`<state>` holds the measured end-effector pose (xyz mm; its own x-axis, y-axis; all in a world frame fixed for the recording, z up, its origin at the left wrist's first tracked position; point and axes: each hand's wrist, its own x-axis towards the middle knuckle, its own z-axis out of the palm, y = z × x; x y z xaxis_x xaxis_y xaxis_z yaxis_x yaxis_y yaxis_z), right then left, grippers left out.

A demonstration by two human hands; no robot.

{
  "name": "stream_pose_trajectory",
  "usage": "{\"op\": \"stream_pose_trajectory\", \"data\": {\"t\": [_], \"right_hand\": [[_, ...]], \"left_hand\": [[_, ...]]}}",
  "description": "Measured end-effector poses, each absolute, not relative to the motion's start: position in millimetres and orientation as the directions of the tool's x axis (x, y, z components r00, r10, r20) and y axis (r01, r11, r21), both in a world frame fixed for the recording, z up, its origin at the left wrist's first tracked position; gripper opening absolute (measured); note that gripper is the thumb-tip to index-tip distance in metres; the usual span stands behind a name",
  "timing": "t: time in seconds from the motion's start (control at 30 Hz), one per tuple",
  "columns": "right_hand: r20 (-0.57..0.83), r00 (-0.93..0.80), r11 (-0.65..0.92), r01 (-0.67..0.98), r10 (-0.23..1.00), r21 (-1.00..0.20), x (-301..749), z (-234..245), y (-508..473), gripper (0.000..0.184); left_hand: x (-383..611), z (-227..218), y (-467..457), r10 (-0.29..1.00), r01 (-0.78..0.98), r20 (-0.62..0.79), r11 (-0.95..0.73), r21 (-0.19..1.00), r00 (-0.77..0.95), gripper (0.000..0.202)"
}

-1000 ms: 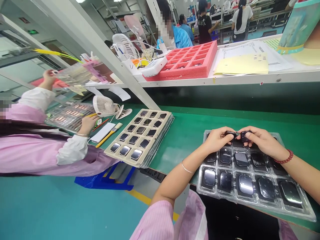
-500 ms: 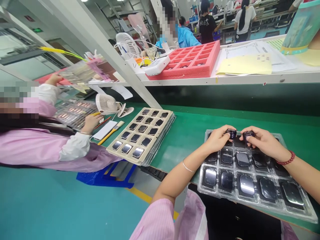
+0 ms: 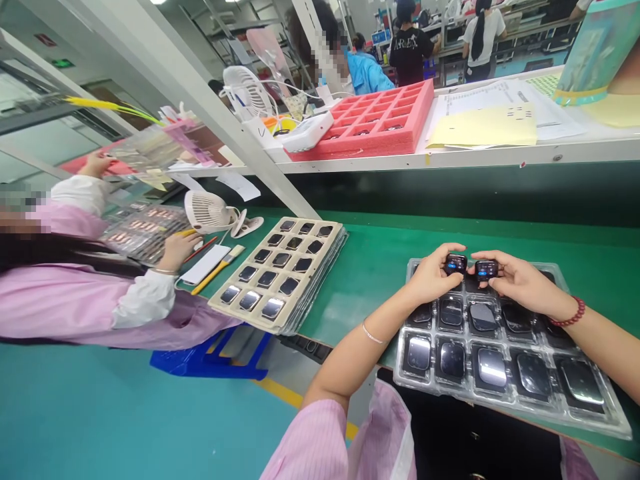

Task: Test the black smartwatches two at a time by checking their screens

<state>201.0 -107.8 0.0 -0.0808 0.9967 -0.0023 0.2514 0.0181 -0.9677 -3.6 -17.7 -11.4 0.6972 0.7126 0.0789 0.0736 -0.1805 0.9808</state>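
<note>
My left hand (image 3: 437,275) grips a small black smartwatch body (image 3: 455,264) by its edges, its screen lit with a blue mark. Beside it, my right hand (image 3: 517,283) holds a second smartwatch body (image 3: 486,270), also lit. The two watches are close together but apart, above the back of a clear plastic tray (image 3: 440,393). In that tray's compartments lie several dark watch bodies (image 3: 493,367) with their glass facing up. My hands and forearms hide some of the back compartments.
Left on the green bench (image 3: 373,267) stands a stack of trays (image 3: 280,293) with more watches. A brush (image 3: 217,272) and small fan (image 3: 207,212) lie beyond it. A co-worker's hand (image 3: 179,251) is farther left. Above, a shelf holds a red foam tray (image 3: 420,130) and papers (image 3: 483,127).
Both watch screens now show a blue mark, where they looked mostly dark with faint marks before. My hands have tilted the watches and shifted slightly left in view.
</note>
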Motion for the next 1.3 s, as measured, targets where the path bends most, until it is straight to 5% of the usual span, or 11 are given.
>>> {"op": "stream_pose_trajectory", "data": {"t": [0.13,0.37,0.47,0.73,1.3], "right_hand": [[-0.054,-0.061,-0.037,0.254,0.997,-0.967,203.1,2.6,-107.0,0.033],[-0.031,0.019,-0.035,0.209,0.999,-0.977,204.9,0.1,-105.4,0.049],[-0.036,-0.008,-0.034,0.208,0.999,-0.977,205.2,-0.2,-105.6,0.033],[-0.037,0.024,-0.041,0.193,0.999,-0.98,206.3,-2.0,-105.2,0.042],[-0.016,-0.076,0.005,0.277,0.997,-0.961,207.3,-3.7,-105.4,0.026]], "left_hand": [[-4.6,-8.7,-17.4,0.703,0.043,0.049,-0.113,0.993,0.709,0.033],[-4.0,-11.0,-16.2,0.704,0.026,0.086,-0.147,0.989,0.705,0.059],[-4.5,-10.0,-16.8,0.685,0.035,0.057,-0.12,0.992,0.727,0.037],[-3.0,-13.0,-15.6,0.718,0.049,0.085,-0.163,0.985,0.691,0.054],[-1.1,-19.4,-16.0,0.687,0.02,0.092,-0.154,0.988,0.721,0.029]]}}
